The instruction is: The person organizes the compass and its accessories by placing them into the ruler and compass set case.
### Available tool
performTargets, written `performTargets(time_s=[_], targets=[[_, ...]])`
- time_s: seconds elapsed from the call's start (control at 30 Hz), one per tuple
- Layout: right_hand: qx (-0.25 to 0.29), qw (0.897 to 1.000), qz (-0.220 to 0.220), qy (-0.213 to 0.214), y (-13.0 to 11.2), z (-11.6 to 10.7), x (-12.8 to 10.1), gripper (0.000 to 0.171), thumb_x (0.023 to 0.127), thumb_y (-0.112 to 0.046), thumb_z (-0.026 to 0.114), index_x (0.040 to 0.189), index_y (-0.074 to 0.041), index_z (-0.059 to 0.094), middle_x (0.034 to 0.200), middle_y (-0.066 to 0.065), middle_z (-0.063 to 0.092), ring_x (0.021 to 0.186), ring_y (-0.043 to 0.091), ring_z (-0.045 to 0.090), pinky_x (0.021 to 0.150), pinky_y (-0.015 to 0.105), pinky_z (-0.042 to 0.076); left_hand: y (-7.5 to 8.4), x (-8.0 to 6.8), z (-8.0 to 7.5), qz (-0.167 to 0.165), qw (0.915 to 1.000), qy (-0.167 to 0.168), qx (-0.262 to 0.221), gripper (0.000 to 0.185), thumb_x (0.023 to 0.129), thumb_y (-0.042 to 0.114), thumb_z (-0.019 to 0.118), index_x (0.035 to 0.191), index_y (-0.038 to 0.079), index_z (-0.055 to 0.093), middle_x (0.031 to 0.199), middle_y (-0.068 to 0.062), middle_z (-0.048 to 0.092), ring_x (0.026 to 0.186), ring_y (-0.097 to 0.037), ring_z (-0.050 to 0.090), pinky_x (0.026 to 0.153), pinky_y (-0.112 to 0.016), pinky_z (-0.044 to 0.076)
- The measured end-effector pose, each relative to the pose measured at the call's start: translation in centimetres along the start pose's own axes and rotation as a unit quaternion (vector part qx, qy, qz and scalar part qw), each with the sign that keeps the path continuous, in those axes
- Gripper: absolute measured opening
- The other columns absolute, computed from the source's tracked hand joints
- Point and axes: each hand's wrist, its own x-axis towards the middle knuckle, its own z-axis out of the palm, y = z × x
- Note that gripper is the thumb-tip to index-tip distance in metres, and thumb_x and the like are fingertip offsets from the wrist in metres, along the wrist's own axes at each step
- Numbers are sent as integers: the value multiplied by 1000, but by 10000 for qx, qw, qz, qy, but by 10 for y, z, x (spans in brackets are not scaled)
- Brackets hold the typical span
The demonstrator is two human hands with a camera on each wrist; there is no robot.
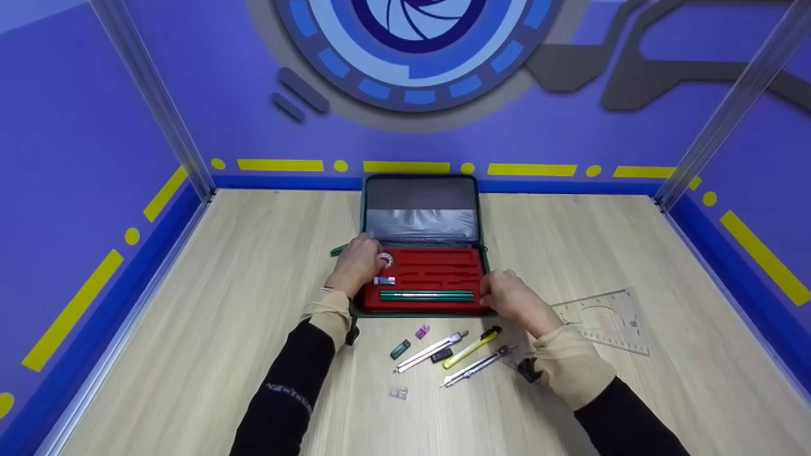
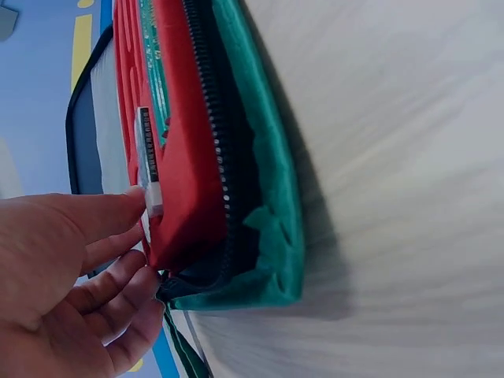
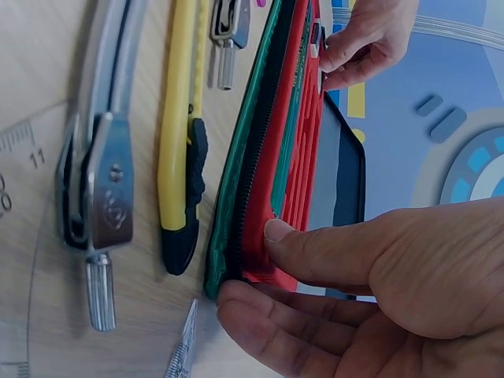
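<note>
A green zip pencil case (image 1: 421,314) lies unfolded with its lid up, a red moulded tray (image 1: 437,305) inside it. My left hand (image 1: 356,263) grips the tray's left end, thumb on top by the white eraser (image 2: 146,161) and fingers curled down at the side. At the front right corner, my right hand (image 1: 513,294) holds the tray's edge, thumb (image 3: 303,248) on the red rim and fingers curled beside the green wall. Green pencils (image 1: 427,296) lie in the front slot. A small white ring (image 1: 384,259) sits by my left thumb.
In front of the case lie two metal compasses (image 1: 431,352), a yellow utility knife (image 1: 469,350), a pink sharpener (image 1: 422,331), a dark green piece (image 1: 400,348), a black piece (image 1: 441,355) and a clear box (image 1: 398,392). A transparent set square (image 1: 633,335) lies right.
</note>
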Motion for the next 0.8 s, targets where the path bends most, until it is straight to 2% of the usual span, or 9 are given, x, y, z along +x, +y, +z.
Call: performTargets(time_s=[0.13, 0.23, 0.53, 0.8], targets=[[34, 9999, 101, -66, 0, 0, 0, 8, 92, 3, 70, 87, -2, 71, 80, 5, 64, 71, 18, 54, 62, 31, 47, 1, 1, 1, -309, 9993, -183, -86, 24, 94, 15, 75, 112, -1, 76, 115, -17, 63, 108, -30, 62, 96, -42, 51], [6, 9999, 121, -78, -1, 0, 0, 6, 93, 3, 70, 88, -2, 71, 81, 5, 64, 72, 18, 55, 64, 32, 48, 1, 3, 1, -335, 9992, -212, -53, 25, 95, 15, 74, 114, -1, 76, 115, -16, 63, 108, -30, 62, 97, -42, 51], [182, 9997, 175, -65, -2, -1, -1, 8, 92, 4, 69, 87, -2, 71, 83, 6, 64, 74, 19, 56, 67, 34, 50, 1, -1, 1, -181, 9997, -70, 159, 24, 97, 18, 71, 112, -1, 76, 113, -16, 64, 106, -30, 63, 95, -43, 52], [153, 9995, 238, -102, -1, -1, 0, 6, 92, 4, 70, 89, -2, 70, 84, 7, 64, 76, 20, 56, 68, 34, 50, -2, -12, -4, 264, 9989, 332, 176, 24, 97, 16, 70, 114, 0, 75, 113, -18, 68, 108, -33, 64, 95, -45, 52]])
